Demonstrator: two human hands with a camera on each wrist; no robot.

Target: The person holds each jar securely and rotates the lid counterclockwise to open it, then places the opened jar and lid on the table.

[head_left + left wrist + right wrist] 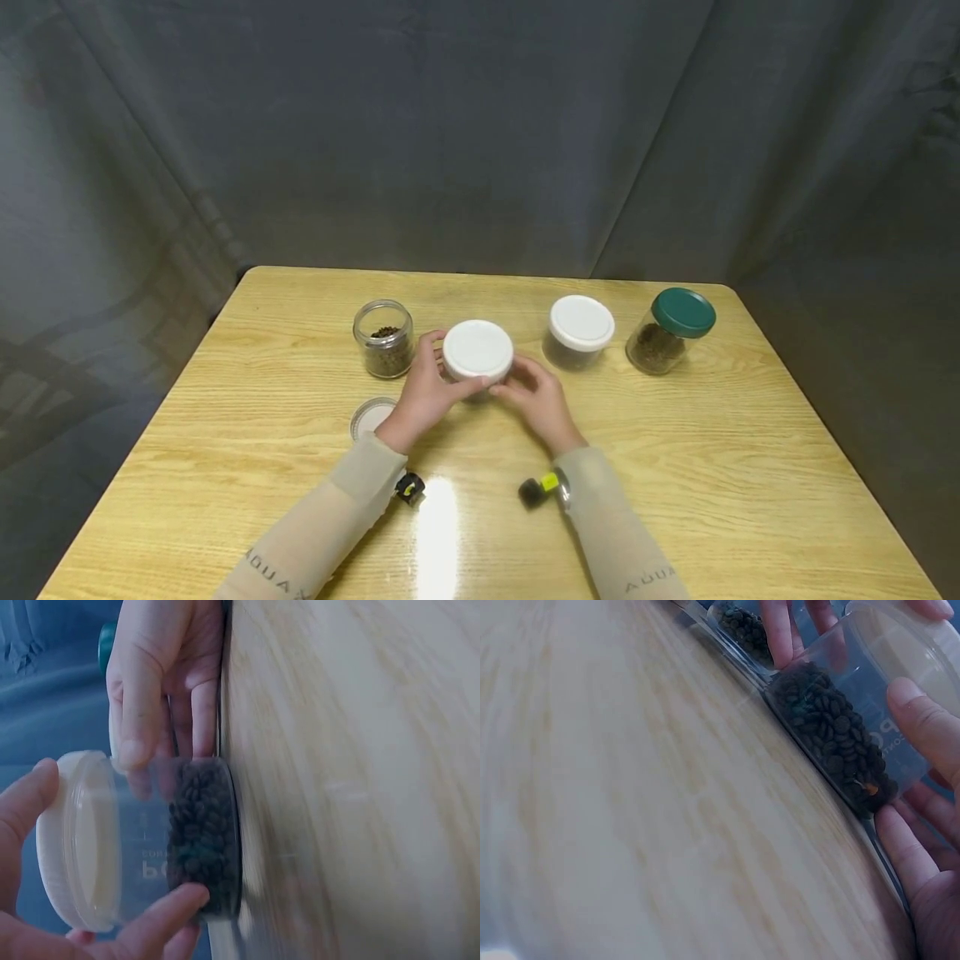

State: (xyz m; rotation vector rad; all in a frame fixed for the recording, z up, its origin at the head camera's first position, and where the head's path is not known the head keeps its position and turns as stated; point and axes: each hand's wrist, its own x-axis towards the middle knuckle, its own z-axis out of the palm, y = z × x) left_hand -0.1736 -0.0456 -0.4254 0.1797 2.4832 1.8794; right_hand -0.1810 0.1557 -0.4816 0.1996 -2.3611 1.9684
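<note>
Between my two hands is a clear plastic jar (142, 817) with a white lid (477, 348). Dark, bean-like pellets (829, 731) fill its lower part. My left hand (429, 390) holds the jar from the left, its thumb near the lid's front edge. From the right side, my right hand (542, 402) holds the same jar, thumb against the clear wall in the right wrist view. The jar stands upright, its base right at the tabletop.
An open glass jar (388, 354) with dark grains stands left of the hands. A loose round lid (369, 417) lies beside my left wrist. To the right stand another white-lidded jar (581, 325) and a green-lidded jar (656, 346) on the wooden table (712, 475).
</note>
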